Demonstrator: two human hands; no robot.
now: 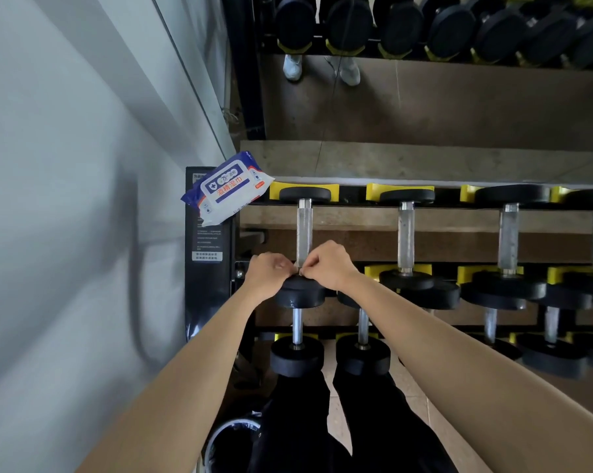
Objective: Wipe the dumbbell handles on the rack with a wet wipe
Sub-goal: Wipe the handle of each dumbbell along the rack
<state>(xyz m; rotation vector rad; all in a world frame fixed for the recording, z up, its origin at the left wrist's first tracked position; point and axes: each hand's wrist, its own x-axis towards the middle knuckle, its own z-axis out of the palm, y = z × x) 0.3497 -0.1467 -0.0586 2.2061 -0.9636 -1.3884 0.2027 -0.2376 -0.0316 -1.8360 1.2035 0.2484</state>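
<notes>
Both hands meet at the near end of the leftmost dumbbell handle [304, 230] on the top tier of the rack [208, 295], just above that dumbbell's near black head [300, 293]. The left hand [268, 271] and the right hand [331, 264] are curled, with their fingertips drawn together in a pinch. A sliver of pale material shows between them, which I take to be the wet wipe [297, 268]. It is too small to tell whether it is folded, spread, or wrapped on the steel.

Two hands working at one spot like this suggests the wipe is being opened out or settled round the bar, ready to run along the knurled length toward the far head. It lies touching or just beside the bar's near end; I cannot tell which.

The pack of wet wipes [225, 187] lies on the rack's left end, beside the far head, handy for drawing another sheet. The dumbbells rest in yellow cradles [373, 191] with their handles bare and open from above, which suits wiping them in place. The neighbouring handle [406, 233] to the right is well apart from both hands.
</notes>
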